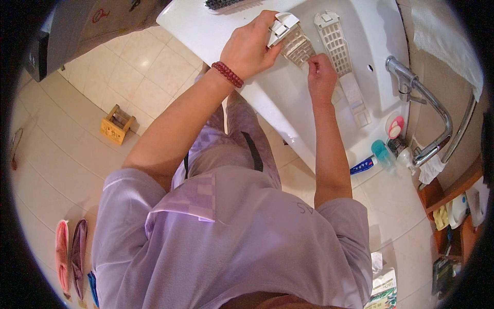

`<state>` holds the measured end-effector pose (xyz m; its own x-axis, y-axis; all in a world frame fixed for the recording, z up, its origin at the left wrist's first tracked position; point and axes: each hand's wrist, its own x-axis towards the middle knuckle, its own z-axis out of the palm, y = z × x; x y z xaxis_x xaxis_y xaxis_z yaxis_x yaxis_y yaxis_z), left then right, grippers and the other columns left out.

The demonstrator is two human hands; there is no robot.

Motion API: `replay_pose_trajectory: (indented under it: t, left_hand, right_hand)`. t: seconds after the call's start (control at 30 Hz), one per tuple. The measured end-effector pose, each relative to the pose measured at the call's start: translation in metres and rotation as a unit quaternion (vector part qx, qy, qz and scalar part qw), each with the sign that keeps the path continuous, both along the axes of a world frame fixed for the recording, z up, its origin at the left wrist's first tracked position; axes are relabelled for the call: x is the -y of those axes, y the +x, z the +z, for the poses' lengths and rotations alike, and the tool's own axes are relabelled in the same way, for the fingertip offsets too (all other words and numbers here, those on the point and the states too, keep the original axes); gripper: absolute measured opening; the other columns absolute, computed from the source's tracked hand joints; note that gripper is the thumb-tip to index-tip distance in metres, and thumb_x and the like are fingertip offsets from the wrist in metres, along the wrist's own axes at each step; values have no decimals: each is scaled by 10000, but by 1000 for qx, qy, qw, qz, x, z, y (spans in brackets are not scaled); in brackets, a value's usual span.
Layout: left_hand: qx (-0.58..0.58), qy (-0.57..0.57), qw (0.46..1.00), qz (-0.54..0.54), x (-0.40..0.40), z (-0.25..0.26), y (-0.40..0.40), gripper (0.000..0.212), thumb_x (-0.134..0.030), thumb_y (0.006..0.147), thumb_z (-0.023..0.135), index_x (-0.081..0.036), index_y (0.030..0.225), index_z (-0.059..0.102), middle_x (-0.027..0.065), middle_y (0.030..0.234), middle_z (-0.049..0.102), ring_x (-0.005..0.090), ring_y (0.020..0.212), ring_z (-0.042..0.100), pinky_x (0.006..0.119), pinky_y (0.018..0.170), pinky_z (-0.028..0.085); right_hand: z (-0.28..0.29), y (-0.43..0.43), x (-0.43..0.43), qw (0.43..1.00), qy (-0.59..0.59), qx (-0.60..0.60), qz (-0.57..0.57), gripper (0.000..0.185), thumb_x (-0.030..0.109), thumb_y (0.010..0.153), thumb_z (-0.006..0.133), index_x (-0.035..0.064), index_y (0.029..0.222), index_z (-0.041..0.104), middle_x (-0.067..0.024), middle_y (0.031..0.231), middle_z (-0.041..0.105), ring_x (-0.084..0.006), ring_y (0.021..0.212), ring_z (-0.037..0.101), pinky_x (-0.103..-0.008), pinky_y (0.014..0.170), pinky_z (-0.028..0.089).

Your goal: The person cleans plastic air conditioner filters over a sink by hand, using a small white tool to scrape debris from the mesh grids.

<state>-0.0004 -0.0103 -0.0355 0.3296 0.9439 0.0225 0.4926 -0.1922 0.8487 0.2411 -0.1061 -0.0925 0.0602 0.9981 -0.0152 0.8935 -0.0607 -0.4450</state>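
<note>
My left hand (252, 48), with a dark red bead bracelet at the wrist, grips the upper end of a white plastic slotted grille piece (297, 44) over the washbasin (285, 104). Near the lower end of that piece is my right hand (321, 71), its fingers pinched together at the edge; what lies between the fingertips is hidden. A second slotted plastic piece (335, 40) rests in the basin to the right. Below it, a smoother white plastic section (354, 98) lies on the basin floor, its top end meeting the slotted piece.
A black-bristled brush (224, 4) lies on the basin's top ledge. On the right stand a chrome faucet (444, 116), a pink soap dish (395, 127), a teal cup (381, 150) and a blue toothpaste tube (362, 166). A small wooden stool (115, 127) is on the tiled floor.
</note>
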Motion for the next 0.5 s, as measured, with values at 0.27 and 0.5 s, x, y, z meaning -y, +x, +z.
replay_pose_trajectory:
  t: [0.27,0.5]
  left_hand:
    - [15,-26,1000,-2,1,0,-2,508,-188,854,764,-70,1266,490,212,915,695,423,819,711,472,682,573]
    - [4,10,1000,2,1,0,0,494,-200,863,771,-81,1254,494,200,889,681,411,786,711,474,666,567]
  right_hand:
    - [12,2,-2,984,99,-99,-113,116,-29,856,675,58,918,630,-105,857,661,-297,740,665,-380,696,533]
    - [2,5,-4,995,79,-62,-23,91,-26,871,654,46,910,616,-136,876,652,-336,802,653,-415,714,529]
